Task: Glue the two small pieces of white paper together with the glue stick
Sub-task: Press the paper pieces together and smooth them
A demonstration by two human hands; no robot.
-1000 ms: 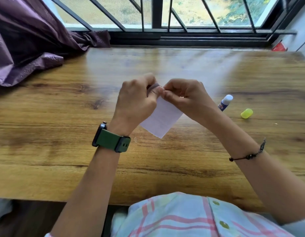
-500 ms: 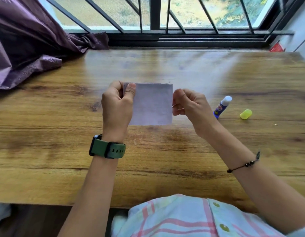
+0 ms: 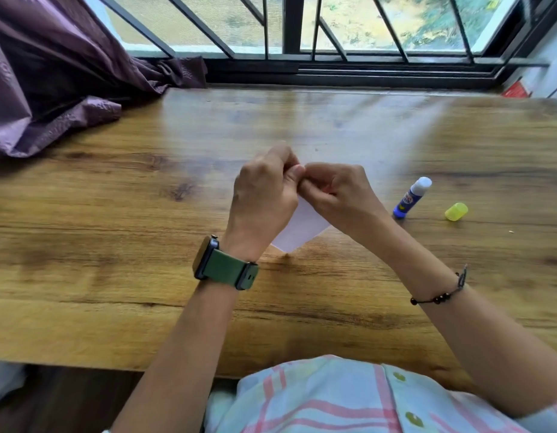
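Paper: the white paper [image 3: 299, 229] hangs between your two hands, above the table [image 3: 114, 245], one corner pointing down toward you.
Left hand: your left hand [image 3: 264, 198] pinches the paper's top edge with curled fingers.
Right hand: your right hand [image 3: 339, 192] pinches the same edge, fingertips touching the left's.
Glue stick: the glue stick [image 3: 411, 198] lies uncapped on the table, just right of your right hand.
Cap: the yellow cap [image 3: 456, 211] lies further right, apart from the stick.
Curtain: the purple curtain [image 3: 52, 89] is heaped far left.
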